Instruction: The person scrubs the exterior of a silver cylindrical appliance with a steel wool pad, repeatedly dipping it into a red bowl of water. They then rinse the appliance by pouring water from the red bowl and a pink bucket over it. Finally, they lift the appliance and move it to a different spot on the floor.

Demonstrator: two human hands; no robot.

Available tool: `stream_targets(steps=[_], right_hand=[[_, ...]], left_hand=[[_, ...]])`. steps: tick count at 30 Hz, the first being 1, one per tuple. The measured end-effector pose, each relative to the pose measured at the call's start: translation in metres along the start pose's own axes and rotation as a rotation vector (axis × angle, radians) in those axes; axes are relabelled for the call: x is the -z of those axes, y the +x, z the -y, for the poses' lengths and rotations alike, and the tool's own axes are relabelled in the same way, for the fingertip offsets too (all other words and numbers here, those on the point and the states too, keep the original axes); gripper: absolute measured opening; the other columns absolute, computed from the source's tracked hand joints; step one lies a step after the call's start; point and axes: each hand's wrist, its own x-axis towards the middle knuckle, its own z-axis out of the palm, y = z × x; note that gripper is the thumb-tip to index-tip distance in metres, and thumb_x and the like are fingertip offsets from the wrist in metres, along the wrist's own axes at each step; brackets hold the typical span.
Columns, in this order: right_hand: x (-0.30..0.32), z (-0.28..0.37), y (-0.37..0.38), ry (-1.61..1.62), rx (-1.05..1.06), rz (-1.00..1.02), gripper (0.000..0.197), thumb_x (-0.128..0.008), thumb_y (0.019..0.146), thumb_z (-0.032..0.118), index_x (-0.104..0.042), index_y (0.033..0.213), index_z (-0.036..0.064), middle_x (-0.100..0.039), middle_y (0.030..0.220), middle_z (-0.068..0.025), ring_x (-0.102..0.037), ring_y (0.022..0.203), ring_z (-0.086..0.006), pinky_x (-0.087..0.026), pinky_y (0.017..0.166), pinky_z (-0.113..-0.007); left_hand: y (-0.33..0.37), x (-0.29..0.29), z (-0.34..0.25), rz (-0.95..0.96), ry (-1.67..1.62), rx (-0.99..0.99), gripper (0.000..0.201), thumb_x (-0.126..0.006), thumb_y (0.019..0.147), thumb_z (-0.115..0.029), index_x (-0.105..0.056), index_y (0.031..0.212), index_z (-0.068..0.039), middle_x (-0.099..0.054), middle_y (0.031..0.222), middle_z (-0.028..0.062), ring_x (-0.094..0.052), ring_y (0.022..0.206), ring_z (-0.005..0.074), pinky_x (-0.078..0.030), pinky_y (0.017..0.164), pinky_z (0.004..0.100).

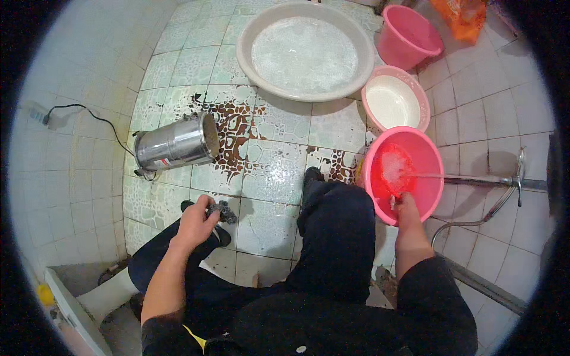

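My left hand (pixel 198 221) is closed around a dark grey steel wool scourer (pixel 223 212), held out above my left foot. Over at the right, my right hand (pixel 406 207) reaches into a pink bucket (pixel 435 196). Its fingers are closed on the near end of a red scoop (pixel 382 172), which holds frothy water. A stream from the wall tap (pixel 504 180) runs into the scoop. On its side at the left lies a shiny metal cylinder (pixel 172 145), its round end toward the wet brown patch; no hand touches it.
A large pale tub (pixel 246 65) of foamy water stands at the far middle. Beside it are a pink-rimmed basin (pixel 423 110) and another pink bucket (pixel 398 44). A black cord (pixel 98 115) runs from the left wall to the cylinder. Brown liquid (pixel 231 133) spreads over the tiles.
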Motion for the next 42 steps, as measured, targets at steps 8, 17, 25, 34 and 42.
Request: stream_targets(steps=[8,17,25,34,42], right_hand=[[0.003,0.001,-0.033,-0.022,0.133,0.135,0.021,-0.046,0.088,0.012,-0.053,0.107,0.0048,-0.060,0.084,-0.0170,-0.058,0.056,-0.0297,-0.048,0.041,-0.035],[-0.006,0.040,-0.090,-0.015,0.127,0.145,0.018,-0.045,0.085,0.005,-0.053,0.100,-0.0010,-0.059,0.079,-0.0183,-0.057,0.053,-0.0275,-0.048,0.037,-0.029],[0.017,0.046,-0.101,0.019,0.141,0.222,0.019,-0.046,0.087,0.006,-0.054,0.103,-0.0028,-0.060,0.076,-0.0179,-0.058,0.053,-0.0263,-0.047,0.036,-0.028],[0.036,0.071,-0.106,-0.072,0.151,0.327,0.022,-0.048,0.084,0.009,-0.051,0.105,0.0034,-0.059,0.067,-0.0125,-0.051,0.040,-0.0215,-0.040,0.031,-0.029],[0.019,0.073,-0.157,-0.118,0.276,0.299,0.018,-0.046,0.085,0.008,-0.049,0.101,0.0017,-0.056,0.065,-0.0123,-0.051,0.044,-0.0219,-0.039,0.036,-0.030]], left_hand=[[-0.003,-0.008,0.007,-0.066,0.079,-0.085,0.029,-0.060,0.082,-0.021,-0.052,0.104,-0.003,-0.063,0.081,0.0235,-0.061,0.077,0.0411,-0.047,0.069,0.0462],[-0.003,-0.013,0.019,-0.122,0.109,-0.189,0.027,-0.062,0.079,-0.018,-0.052,0.098,-0.002,-0.063,0.082,0.0223,-0.062,0.076,0.0394,-0.048,0.068,0.0458],[-0.007,-0.011,0.016,-0.169,0.063,-0.225,0.026,-0.063,0.078,-0.017,-0.053,0.097,-0.003,-0.062,0.078,0.0214,-0.062,0.073,0.0389,-0.048,0.066,0.0452],[-0.012,-0.003,0.011,-0.145,0.002,-0.224,0.024,-0.064,0.081,-0.016,-0.052,0.096,-0.002,-0.062,0.080,0.0189,-0.062,0.073,0.0340,-0.049,0.066,0.0417],[-0.020,0.001,0.020,-0.211,0.067,-0.250,0.025,-0.065,0.079,-0.016,-0.053,0.097,-0.002,-0.063,0.081,0.0205,-0.062,0.073,0.0361,-0.049,0.067,0.0428]])
